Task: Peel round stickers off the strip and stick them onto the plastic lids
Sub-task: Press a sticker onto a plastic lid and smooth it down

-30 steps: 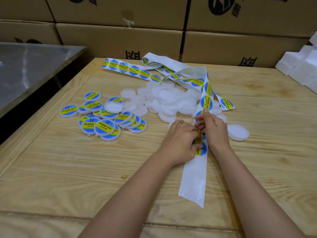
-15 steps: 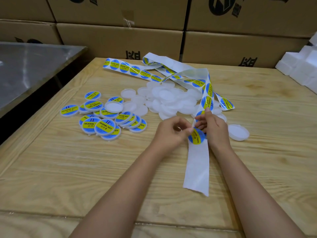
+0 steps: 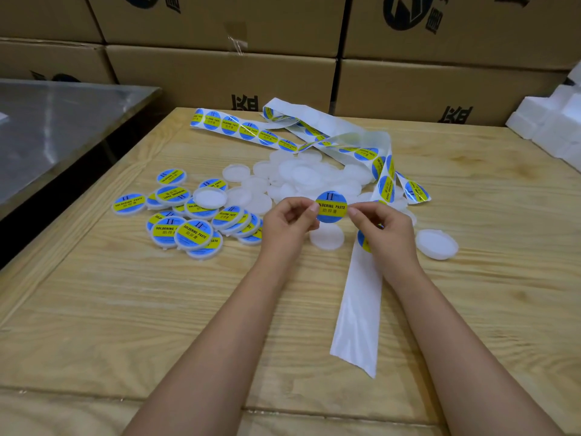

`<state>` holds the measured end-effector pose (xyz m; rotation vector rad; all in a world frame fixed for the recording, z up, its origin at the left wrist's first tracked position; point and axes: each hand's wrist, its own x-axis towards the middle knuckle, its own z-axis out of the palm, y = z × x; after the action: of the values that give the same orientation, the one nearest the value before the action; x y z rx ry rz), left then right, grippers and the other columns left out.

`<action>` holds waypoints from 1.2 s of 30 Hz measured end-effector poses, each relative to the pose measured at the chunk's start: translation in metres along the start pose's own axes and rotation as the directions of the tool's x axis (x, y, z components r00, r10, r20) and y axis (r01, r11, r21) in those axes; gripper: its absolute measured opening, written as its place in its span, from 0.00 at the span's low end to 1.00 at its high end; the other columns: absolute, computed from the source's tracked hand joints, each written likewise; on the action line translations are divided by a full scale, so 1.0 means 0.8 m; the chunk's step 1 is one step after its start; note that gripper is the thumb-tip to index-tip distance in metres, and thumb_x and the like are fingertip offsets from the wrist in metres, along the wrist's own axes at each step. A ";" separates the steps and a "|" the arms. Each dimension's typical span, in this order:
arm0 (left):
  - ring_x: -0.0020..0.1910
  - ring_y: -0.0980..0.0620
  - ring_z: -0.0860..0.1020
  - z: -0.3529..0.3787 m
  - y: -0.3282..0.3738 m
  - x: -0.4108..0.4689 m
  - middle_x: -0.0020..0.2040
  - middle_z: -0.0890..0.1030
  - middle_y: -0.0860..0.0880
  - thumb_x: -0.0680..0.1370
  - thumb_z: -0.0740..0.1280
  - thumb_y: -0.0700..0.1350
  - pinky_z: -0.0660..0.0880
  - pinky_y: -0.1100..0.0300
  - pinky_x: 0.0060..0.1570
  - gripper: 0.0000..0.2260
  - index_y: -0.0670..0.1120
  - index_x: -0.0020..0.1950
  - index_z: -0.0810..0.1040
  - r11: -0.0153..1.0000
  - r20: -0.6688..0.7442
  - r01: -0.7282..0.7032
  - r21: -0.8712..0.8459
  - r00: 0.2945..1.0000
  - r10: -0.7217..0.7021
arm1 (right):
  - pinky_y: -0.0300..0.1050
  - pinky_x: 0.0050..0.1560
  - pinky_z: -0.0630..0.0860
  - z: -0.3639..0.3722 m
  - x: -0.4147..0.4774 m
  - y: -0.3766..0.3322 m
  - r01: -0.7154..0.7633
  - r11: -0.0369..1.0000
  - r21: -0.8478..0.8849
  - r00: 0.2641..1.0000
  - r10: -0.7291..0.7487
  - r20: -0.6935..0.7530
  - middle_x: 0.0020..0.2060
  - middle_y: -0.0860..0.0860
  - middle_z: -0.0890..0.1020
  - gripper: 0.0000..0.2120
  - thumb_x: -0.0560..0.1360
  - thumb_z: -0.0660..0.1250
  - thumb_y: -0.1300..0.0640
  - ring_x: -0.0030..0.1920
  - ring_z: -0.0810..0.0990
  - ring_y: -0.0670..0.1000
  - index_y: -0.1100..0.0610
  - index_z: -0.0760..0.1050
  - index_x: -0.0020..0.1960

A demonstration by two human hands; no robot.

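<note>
Head view: both hands hold one round sticker (image 3: 331, 206) up above the bench (image 3: 125, 309).
Blue with a yellow band reading SOLDERING PASTE, it is pinched at opposite edges by left hand (image 3: 287, 225) and right hand (image 3: 385, 231) fingers, over a bare white lid (image 3: 327, 238); the strip (image 3: 358, 297) trails under the right hand.

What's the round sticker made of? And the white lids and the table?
The round sticker looks like glossy printed film or coated paper; those on the strip glint. The white lids look like matte, slightly see-through plastic with moulded rims. The table seems pale unpolished wood, grain lines showing.
</note>
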<state>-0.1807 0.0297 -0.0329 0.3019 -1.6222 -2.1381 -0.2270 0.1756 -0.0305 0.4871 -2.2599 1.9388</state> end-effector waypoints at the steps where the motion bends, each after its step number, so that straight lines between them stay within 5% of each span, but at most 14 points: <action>1: 0.30 0.56 0.78 0.000 0.000 -0.001 0.32 0.80 0.52 0.75 0.67 0.36 0.77 0.65 0.38 0.06 0.46 0.41 0.78 1.000 0.010 0.001 0.011 1.000 -0.002 | 0.30 0.37 0.69 0.001 0.000 0.000 -0.012 1.000 0.019 1.000 0.012 0.011 0.33 0.44 0.80 0.05 0.74 0.70 0.59 0.33 0.71 0.41 0.50 0.80 0.42; 7: 0.31 0.57 0.78 0.001 0.003 -0.003 0.37 0.81 0.50 0.75 0.67 0.35 0.77 0.63 0.40 0.07 0.47 0.44 0.79 0.996 0.053 -0.017 0.090 0.999 0.012 | 0.32 0.34 0.67 0.001 0.003 0.002 -0.049 0.996 0.068 0.999 0.049 0.008 0.30 0.45 0.76 0.08 0.75 0.68 0.61 0.31 0.69 0.42 0.51 0.78 0.39; 10: 0.33 0.55 0.76 0.003 -0.001 -0.005 0.36 0.79 0.50 0.76 0.67 0.38 0.76 0.57 0.42 0.07 0.48 0.50 0.80 0.947 0.039 -0.100 0.305 0.995 0.093 | 0.31 0.33 0.66 0.005 0.001 0.002 -0.050 0.997 0.063 0.999 0.049 0.016 0.29 0.45 0.74 0.08 0.76 0.66 0.61 0.30 0.68 0.41 0.52 0.77 0.40; 14: 0.36 0.58 0.70 0.006 -0.007 -0.011 0.48 0.77 0.53 0.72 0.71 0.44 0.67 0.66 0.42 0.16 0.47 0.59 0.74 0.705 0.152 -0.324 0.631 0.943 0.298 | 0.32 0.32 0.66 0.008 0.001 0.001 -0.073 0.994 0.086 0.997 0.073 -0.004 0.27 0.43 0.72 0.08 0.77 0.65 0.61 0.28 0.67 0.40 0.53 0.75 0.39; 19: 0.51 0.53 0.71 0.009 -0.018 -0.014 0.56 0.73 0.52 0.65 0.75 0.59 0.64 0.58 0.52 0.37 0.47 0.68 0.64 0.485 0.224 -0.319 0.814 0.944 0.244 | 0.33 0.30 0.65 0.005 0.004 0.002 -0.105 0.987 0.121 0.993 0.112 -0.048 0.23 0.41 0.71 0.09 0.77 0.64 0.62 0.26 0.67 0.41 0.54 0.74 0.39; 23: 0.59 0.50 0.70 0.007 -0.020 -0.010 0.58 0.74 0.53 0.65 0.72 0.63 0.62 0.56 0.54 0.35 0.49 0.66 0.66 0.286 0.283 -0.316 0.905 0.947 0.151 | 0.33 0.27 0.64 0.002 0.005 0.004 -0.118 0.981 0.154 0.989 0.130 -0.073 0.22 0.41 0.70 0.10 0.78 0.63 0.61 0.24 0.65 0.41 0.53 0.73 0.38; 27: 0.56 0.49 0.73 0.003 -0.020 -0.009 0.56 0.76 0.54 0.69 0.71 0.56 0.62 0.57 0.52 0.25 0.50 0.61 0.70 0.304 0.333 -0.377 0.875 0.924 0.188 | 0.34 0.29 0.65 0.003 0.005 0.005 -0.111 0.980 0.167 0.991 0.122 -0.054 0.28 0.47 0.72 0.09 0.78 0.63 0.61 0.26 0.66 0.43 0.53 0.73 0.39; 32: 0.53 0.52 0.74 -0.002 -0.014 -0.009 0.52 0.76 0.52 0.67 0.74 0.45 0.68 0.56 0.56 0.25 0.47 0.62 0.71 0.495 0.365 -0.433 0.753 0.901 0.232 | 0.37 0.41 0.69 0.002 0.004 0.004 -0.052 0.987 0.150 0.998 0.057 -0.024 0.42 0.50 0.77 0.09 0.76 0.64 0.64 0.43 0.76 0.47 0.49 0.71 0.45; 36: 0.51 0.55 0.73 -0.002 -0.008 -0.011 0.50 0.74 0.50 0.66 0.75 0.39 0.68 0.68 0.50 0.24 0.43 0.60 0.73 0.575 0.398 -0.531 0.623 0.847 0.351 | 0.29 0.37 0.68 0.003 -0.002 0.004 -0.010 1.000 -0.019 1.000 0.011 0.007 0.43 0.47 0.81 0.11 0.75 0.66 0.58 0.33 0.72 0.43 0.44 0.68 0.49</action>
<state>-0.1734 0.0336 -0.0402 -0.1509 -2.3302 -1.1033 -0.2265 0.1740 -0.0346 0.4810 -2.2877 1.9212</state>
